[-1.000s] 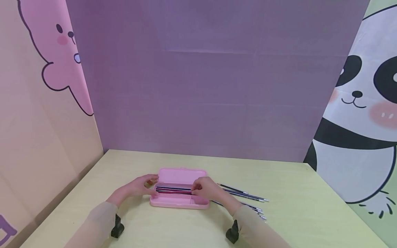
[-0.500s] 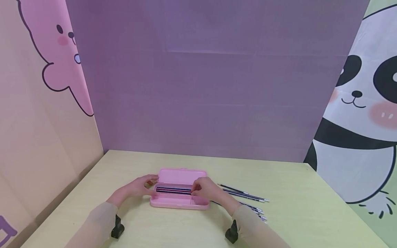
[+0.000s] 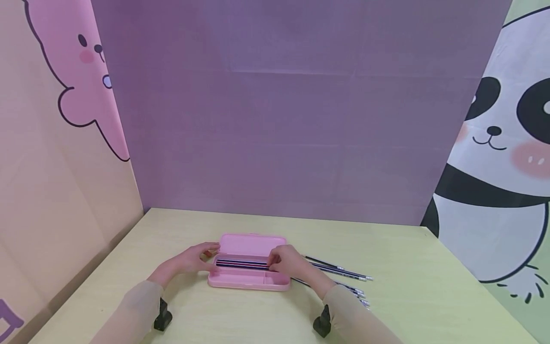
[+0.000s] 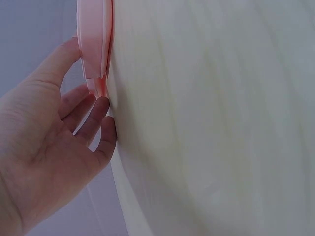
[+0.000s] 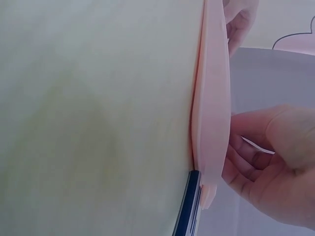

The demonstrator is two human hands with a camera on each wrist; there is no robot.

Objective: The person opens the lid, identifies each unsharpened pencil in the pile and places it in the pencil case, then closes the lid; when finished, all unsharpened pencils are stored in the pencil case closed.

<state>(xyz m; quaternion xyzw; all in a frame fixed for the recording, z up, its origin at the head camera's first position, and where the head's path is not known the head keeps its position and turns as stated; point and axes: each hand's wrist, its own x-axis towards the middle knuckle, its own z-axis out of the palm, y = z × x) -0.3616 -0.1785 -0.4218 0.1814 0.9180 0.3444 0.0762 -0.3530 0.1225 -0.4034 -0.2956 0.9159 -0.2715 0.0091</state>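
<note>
A pink pencil case (image 3: 236, 282) lies with its lid (image 3: 247, 243) raised back; several dark striped pencils (image 3: 240, 263) lie side by side in its rear compartment. At the case's left end is my left hand (image 3: 193, 258), thumb on the front part's edge and fingers at the lid; the left wrist view shows this hand (image 4: 54, 128) around the case end (image 4: 94, 44). My right hand (image 3: 290, 263) reaches over the right end, thumb and fingertips pinched at the pencils' right ends, which they cover. Behind the case wall (image 5: 215, 98), the right hand's fingers (image 5: 246, 162) are curled.
More dark pencils with white ends (image 3: 343, 271) lie on the table to the right of the case, some partly under my right forearm. A purple panel (image 3: 279, 119) stands at the table's back edge. Printed walls flank both sides.
The pencils in the case, slightly askew a second ago, now lie straight and parallel. My right hand has shifted a little to the right. The left hand has not moved.
</note>
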